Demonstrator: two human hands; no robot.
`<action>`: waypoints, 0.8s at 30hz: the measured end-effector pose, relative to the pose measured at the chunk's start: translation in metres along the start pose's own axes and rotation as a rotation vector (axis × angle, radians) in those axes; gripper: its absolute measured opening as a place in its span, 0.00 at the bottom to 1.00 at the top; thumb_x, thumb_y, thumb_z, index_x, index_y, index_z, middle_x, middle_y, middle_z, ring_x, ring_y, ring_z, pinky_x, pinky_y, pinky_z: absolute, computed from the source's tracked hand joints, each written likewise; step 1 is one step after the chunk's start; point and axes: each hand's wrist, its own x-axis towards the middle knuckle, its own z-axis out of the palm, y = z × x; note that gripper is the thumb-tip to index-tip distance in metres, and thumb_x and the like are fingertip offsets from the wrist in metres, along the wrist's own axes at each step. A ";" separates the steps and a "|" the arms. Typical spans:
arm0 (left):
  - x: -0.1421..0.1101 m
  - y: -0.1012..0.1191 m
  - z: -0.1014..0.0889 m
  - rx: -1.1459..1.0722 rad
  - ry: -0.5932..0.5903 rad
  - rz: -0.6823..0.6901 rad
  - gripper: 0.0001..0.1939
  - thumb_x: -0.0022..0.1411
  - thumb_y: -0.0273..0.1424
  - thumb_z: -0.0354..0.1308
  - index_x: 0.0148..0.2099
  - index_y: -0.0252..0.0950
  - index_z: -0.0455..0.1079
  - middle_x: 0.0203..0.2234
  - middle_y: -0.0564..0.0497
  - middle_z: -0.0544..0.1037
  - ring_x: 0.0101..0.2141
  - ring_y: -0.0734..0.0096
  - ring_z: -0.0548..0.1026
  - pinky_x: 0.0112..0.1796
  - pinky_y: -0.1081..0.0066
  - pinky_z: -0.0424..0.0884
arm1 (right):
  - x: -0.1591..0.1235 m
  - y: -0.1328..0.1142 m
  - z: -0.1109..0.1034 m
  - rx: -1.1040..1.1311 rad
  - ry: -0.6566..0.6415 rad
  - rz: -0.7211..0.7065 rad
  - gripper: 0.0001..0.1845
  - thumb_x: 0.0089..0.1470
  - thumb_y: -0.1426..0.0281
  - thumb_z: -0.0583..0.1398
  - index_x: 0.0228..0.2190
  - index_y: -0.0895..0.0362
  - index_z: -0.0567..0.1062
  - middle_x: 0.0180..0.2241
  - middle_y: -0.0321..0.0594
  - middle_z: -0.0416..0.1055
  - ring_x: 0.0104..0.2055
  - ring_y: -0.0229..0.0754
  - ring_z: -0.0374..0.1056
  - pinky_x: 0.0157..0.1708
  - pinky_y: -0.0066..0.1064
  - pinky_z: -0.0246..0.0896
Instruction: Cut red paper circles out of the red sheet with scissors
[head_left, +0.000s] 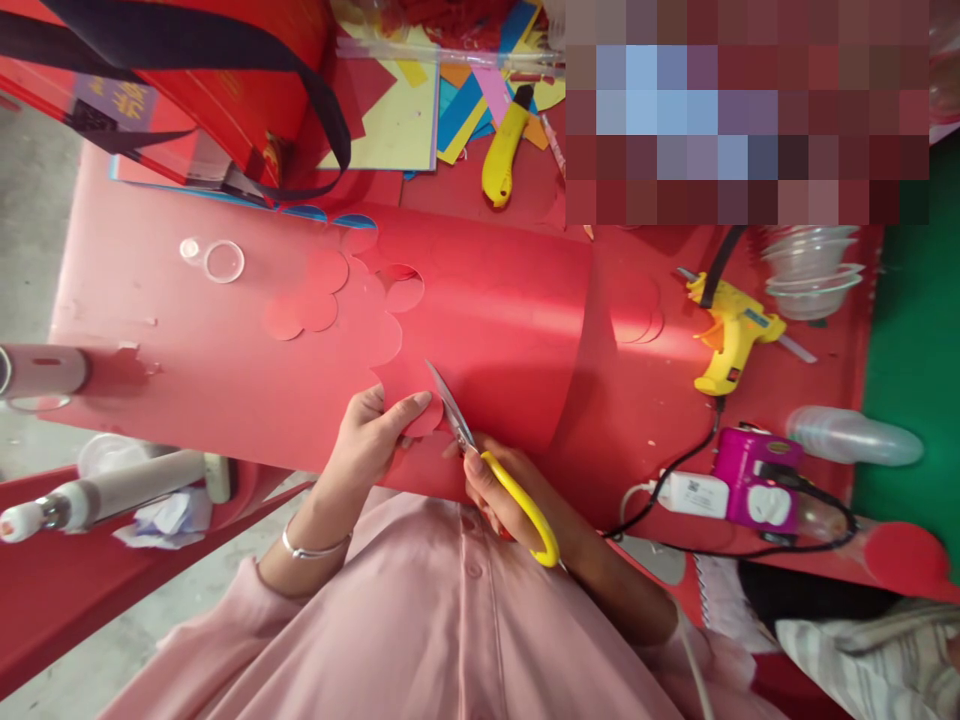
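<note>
Left end of the red table (150,350): pale cylinder (45,370) lying at the edge. Just beyond the near left edge, a white tube-like item (135,490) lies over a red surface. Far left, red bag (187,70) with dark straps. Two small clear round pieces (224,261) sit on the table nearer than the bag. Right of them, a red scalloped cutout (307,300) lies flat.

Left hand (375,430), near middle: thumb and fingers pinching the rounded cut edge of the big red sheet (487,330). Sheet lies across mid-table, left edge scalloped, right side curved. Right hand (506,490) just right of that: fingers wrapped on the handles of the yellow-handled scissors (517,490), blades pointing far-left, over the sheet by the pinched edge. Can't tell how far the blades are apart.

Far middle: pale yellow paper (397,115), coloured scraps (465,115), yellow utility knife (505,155).

Right of the sheet: more rounded red cutouts (637,310), then yellow glue gun (735,335), black cord running near. Near right: white plug (694,493) against purple power block (757,480). Stacked clear cups (810,270) farther back; a clear cup (855,437) lies on its side nearer.
</note>
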 end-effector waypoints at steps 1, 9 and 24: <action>0.000 0.000 0.000 -0.002 0.003 -0.001 0.21 0.58 0.43 0.80 0.27 0.37 0.74 0.19 0.53 0.74 0.19 0.74 0.70 0.22 0.72 0.68 | 0.000 -0.001 -0.001 0.003 -0.003 0.004 0.38 0.75 0.31 0.52 0.44 0.54 0.75 0.25 0.30 0.63 0.24 0.38 0.61 0.27 0.30 0.58; 0.000 0.001 0.000 0.002 0.003 -0.002 0.20 0.59 0.42 0.80 0.28 0.37 0.76 0.18 0.53 0.73 0.18 0.74 0.69 0.20 0.73 0.65 | -0.001 -0.004 -0.001 0.019 0.021 0.017 0.39 0.73 0.29 0.53 0.41 0.54 0.73 0.24 0.30 0.62 0.25 0.38 0.59 0.27 0.30 0.55; -0.001 0.005 0.004 -0.028 0.013 -0.007 0.18 0.54 0.41 0.82 0.28 0.36 0.79 0.19 0.52 0.77 0.18 0.73 0.70 0.21 0.73 0.67 | -0.002 -0.008 -0.003 -0.010 0.040 0.019 0.41 0.71 0.28 0.53 0.37 0.53 0.71 0.24 0.30 0.61 0.26 0.38 0.57 0.28 0.30 0.53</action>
